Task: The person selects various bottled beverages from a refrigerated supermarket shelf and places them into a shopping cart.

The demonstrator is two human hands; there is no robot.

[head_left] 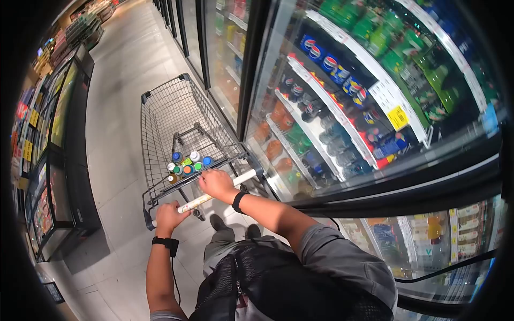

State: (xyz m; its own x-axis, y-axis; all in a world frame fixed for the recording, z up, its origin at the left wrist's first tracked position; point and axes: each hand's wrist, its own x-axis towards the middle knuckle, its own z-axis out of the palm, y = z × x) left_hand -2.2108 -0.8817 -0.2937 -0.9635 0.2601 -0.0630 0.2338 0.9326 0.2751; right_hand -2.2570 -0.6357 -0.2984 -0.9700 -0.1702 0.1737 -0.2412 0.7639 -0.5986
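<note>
A wire shopping cart [184,112] stands in front of me, with several capped bottles [188,170] grouped at its near end. Its pale handle [203,198] runs across in front of my body. My left hand [170,218] is closed round the left part of this handle. Further right, my right hand [217,185] rests over the handle with its fingers curled toward the basket; the fingertips are partly hidden. Both wrists wear black bands.
Glass-door coolers [321,96] with drink bottles and cans line the right side, close to the cart. A low black display case [59,198] stands at the left. A tiled aisle floor [115,69] stretches ahead between them.
</note>
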